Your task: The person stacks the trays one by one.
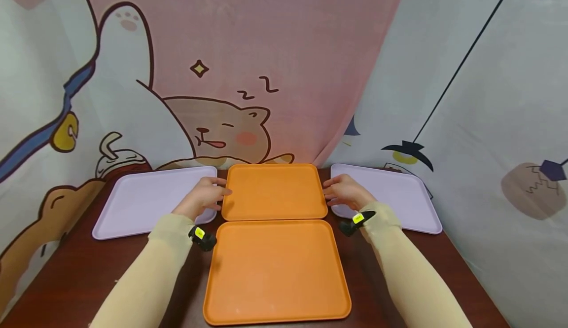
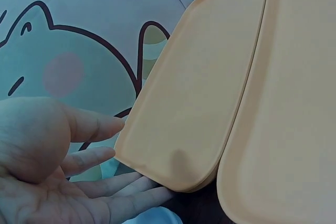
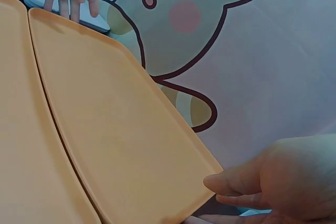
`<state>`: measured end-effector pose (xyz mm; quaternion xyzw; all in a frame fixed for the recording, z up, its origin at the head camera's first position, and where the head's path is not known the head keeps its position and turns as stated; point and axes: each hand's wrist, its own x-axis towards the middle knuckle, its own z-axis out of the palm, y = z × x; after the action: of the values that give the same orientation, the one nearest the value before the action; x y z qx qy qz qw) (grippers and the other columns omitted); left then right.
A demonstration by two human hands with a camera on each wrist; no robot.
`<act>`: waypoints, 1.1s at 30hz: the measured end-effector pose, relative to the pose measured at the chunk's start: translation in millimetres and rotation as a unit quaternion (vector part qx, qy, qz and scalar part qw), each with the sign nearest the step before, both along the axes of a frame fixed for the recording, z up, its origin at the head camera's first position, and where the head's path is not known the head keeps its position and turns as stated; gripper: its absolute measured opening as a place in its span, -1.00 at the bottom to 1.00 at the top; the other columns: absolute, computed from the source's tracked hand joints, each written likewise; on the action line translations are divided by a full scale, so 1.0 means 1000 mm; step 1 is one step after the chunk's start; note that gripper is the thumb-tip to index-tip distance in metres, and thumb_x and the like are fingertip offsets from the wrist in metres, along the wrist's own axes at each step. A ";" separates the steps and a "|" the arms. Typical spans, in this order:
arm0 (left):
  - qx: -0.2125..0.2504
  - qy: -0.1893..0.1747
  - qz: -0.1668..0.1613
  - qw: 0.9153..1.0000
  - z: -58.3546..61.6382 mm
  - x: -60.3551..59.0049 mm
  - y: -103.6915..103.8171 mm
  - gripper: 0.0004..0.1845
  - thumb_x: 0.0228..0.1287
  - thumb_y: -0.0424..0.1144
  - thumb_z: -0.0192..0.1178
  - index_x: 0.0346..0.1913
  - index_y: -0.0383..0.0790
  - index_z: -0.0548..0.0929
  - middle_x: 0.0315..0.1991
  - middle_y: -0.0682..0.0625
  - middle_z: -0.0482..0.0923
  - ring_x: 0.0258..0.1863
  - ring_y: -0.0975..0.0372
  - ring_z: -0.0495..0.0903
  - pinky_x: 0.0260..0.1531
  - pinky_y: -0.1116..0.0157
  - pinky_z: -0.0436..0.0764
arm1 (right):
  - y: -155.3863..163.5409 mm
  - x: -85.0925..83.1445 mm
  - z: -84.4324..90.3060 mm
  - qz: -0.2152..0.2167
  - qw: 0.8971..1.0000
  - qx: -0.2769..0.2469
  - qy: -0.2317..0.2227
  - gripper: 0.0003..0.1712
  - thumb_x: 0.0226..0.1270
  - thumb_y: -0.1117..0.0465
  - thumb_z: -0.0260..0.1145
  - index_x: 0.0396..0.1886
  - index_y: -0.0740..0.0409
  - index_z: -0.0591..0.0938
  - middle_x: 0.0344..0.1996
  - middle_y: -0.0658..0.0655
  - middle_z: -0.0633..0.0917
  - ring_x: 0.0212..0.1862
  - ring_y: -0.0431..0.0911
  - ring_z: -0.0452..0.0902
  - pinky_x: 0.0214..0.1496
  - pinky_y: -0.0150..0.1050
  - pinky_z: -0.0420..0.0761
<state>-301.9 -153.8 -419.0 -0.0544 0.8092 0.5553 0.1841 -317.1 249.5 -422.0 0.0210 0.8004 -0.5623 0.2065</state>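
Between my two hands lies the far orange tray [image 1: 275, 192], a flat rectangle with a low rim and rounded corners. My left hand [image 1: 204, 195] is at its left edge, fingers extended; in the left wrist view the fingertips [image 2: 119, 125] meet the rim, with the lower fingers by the corner. At the opposite edge is my right hand [image 1: 348, 192], its thumb against the rim in the right wrist view and its other fingers partly hidden below. A second orange tray [image 1: 277, 271] lies directly in front, nearer my body.
A pale purple tray [image 1: 155, 197] lies angled at the left, partly behind my left hand. Another pale purple tray [image 1: 395, 197] lies at the right, under my right forearm. The dark red-brown table [image 1: 71, 283] ends at a cartoon-printed curtain [image 1: 306, 71] behind and beside it.
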 end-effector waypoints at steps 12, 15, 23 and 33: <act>-0.003 0.001 -0.001 1.000 -0.004 -0.004 -0.001 -0.37 0.52 -0.37 0.20 0.54 -0.48 0.29 0.42 -0.43 0.33 0.42 -0.27 0.38 0.19 -0.11 0.62 | -0.003 -0.005 -0.001 0.009 1.000 0.013 -0.003 -0.43 0.61 0.36 0.17 0.46 0.61 0.33 0.29 0.52 0.52 0.26 0.34 0.55 0.33 0.18 0.56; 0.001 -0.003 -0.002 1.000 -0.003 -0.004 -0.001 -0.37 0.52 -0.38 0.19 0.54 -0.48 0.29 0.42 -0.44 0.33 0.42 -0.27 0.38 0.18 -0.10 0.64 | -0.002 -0.006 -0.004 0.003 1.000 0.005 -0.004 -0.44 0.61 0.36 0.18 0.45 0.60 0.35 0.28 0.51 0.54 0.25 0.33 0.56 0.31 0.16 0.58; 0.009 -0.004 0.009 1.000 -0.004 -0.002 -0.003 -0.39 0.49 -0.47 0.18 0.52 -0.55 0.29 0.34 -0.46 0.37 0.34 -0.22 0.48 0.10 -0.07 0.68 | -0.002 -0.008 -0.011 -0.044 0.999 -0.017 -0.006 -0.45 0.56 0.39 0.19 0.42 0.61 0.36 0.24 0.51 0.57 0.18 0.29 0.65 0.26 0.15 0.62; -0.017 0.031 0.024 0.999 -0.007 -0.004 -0.002 -0.36 0.45 -0.57 0.14 0.55 -0.50 0.29 0.31 -0.49 0.50 0.10 -0.12 0.68 -0.05 0.05 0.76 | -0.008 -0.009 -0.011 -0.064 0.998 0.001 0.002 -0.47 0.50 0.44 0.23 0.35 0.65 0.39 0.16 0.49 0.57 0.01 0.17 0.69 0.16 0.08 0.70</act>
<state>-306.3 -156.0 -425.9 -0.0596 0.8221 0.5476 0.1441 -326.5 242.0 -433.3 0.0711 0.7986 -0.5732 0.1690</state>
